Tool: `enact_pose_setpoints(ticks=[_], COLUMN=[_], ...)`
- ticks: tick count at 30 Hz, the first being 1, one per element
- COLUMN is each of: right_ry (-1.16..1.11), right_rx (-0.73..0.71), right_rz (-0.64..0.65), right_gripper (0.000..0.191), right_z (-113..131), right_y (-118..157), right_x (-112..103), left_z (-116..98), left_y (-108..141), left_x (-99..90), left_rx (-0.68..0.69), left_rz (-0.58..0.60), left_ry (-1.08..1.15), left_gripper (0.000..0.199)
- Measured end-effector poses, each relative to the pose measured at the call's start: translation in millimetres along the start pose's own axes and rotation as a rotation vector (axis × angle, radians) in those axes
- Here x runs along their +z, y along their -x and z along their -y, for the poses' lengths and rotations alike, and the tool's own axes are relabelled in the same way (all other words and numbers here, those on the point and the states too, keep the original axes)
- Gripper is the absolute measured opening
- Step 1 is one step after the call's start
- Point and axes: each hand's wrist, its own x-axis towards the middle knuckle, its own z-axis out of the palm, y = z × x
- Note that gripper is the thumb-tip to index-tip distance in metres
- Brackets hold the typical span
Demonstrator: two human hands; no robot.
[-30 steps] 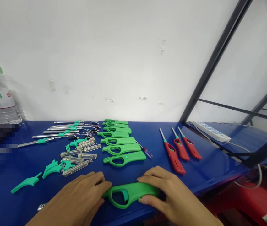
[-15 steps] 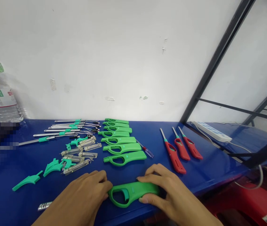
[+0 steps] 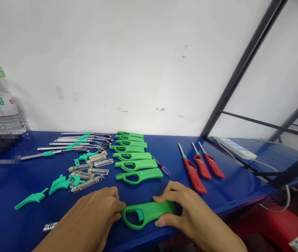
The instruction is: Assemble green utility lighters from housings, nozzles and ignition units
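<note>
Close to the table's front edge lies a green lighter body (image 3: 153, 211) with a teal trigger inside its loop. My right hand (image 3: 184, 213) is closed around its wide handle end, thumb on the near side and fingers on the far side. At the narrow end my left hand (image 3: 100, 213) pinches the lighter; its fingertips hide what they grip there. A slotted metal nozzle tip (image 3: 49, 226) pokes out beyond my left forearm. Just behind the hands, several green lighter shells (image 3: 145, 175) lie in a column.
Teal triggers (image 3: 32, 199), clear fuel tanks (image 3: 86, 183) and metal lighter tubes (image 3: 71, 147) lie to the left. A screwdriver (image 3: 164, 169) rests beside the shells. Red lighters (image 3: 195, 176) and a power strip (image 3: 235, 148) are rightward. A bottle (image 3: 1, 113) stands back left.
Both hands keep their hold on the green lighter, which stays nearly in place. The view has shifted very slightly.
</note>
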Motion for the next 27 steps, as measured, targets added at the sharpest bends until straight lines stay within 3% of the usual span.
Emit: enact_pose_setpoints(ticks=[4,11,17,27], right_ry=[-0.023,-0.089,-0.127,-0.197], right_rx=[-0.011,-0.072,-0.074,-0.071], right_rz=[0.007,0.013,0.046,0.104], right_gripper=[0.038,0.039,0.037,0.035], right_z=[0.4,-5.3,-7.1,-12.7], right_y=[-0.6,-5.0,-5.8,-15.8], right_x=[-0.4,-2.3,-4.2,-4.4], left_z=[1.2,-12.9,-2.3,-5.2], left_y=[-0.6,-5.9,-7.8,-7.2], left_x=[0.5,-13.7,-13.0,-1.4], left_rx=[0.004,-0.119,-0.073,-0.042], left_rz=[-0.013,0.2,0.127,0.083], left_ry=[0.016,-0.07,-0.06,-0.094], left_gripper=[0.04,0.04,0.026,0.036])
